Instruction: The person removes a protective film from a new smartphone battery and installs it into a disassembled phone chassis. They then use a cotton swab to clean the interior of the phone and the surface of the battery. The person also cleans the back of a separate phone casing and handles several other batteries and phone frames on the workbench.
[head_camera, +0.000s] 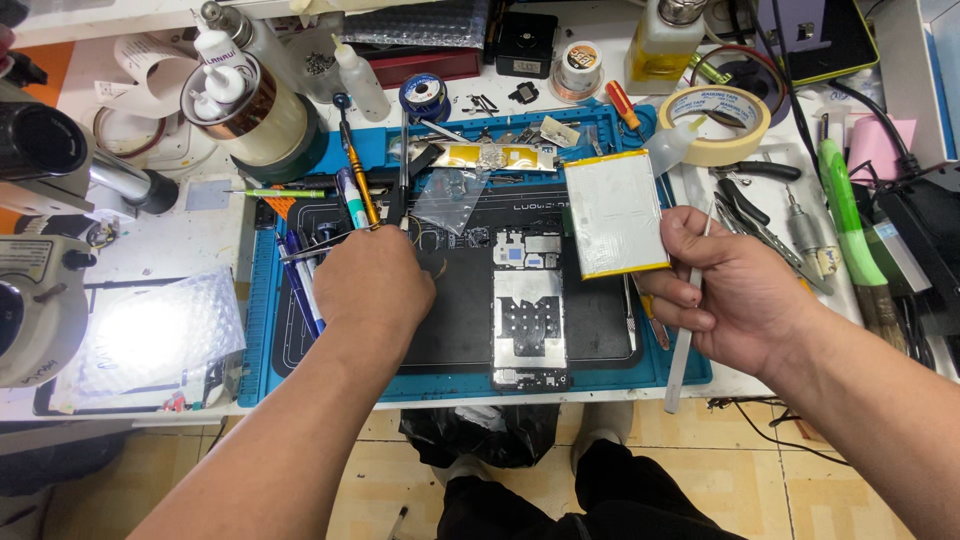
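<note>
Tweezers (320, 245) pinched in my closed left hand (372, 285), thin white pry stick (690, 320) gripped in my closed right hand (735, 300), opened phone (528, 325) lying between them on the blue mat (262, 330): best to steady both wrists before touching the board.

Left arm: your bare forearm enters from the lower left and runs diagonally up toward the middle. Left hand (372, 285): back of the hand faces the camera, knuckles upward, fingers curled under and pinched together out of sight beneath the hand. Wrist roughly straight.

Right arm: your bare forearm enters from the lower right corner, angled up and to the left. Right hand (728, 290): back and thumb side face the camera, fingers folded inward in a loose grip, thumb laid across the front. Wrist slightly bent inward. Both hands sit well apart.
</note>
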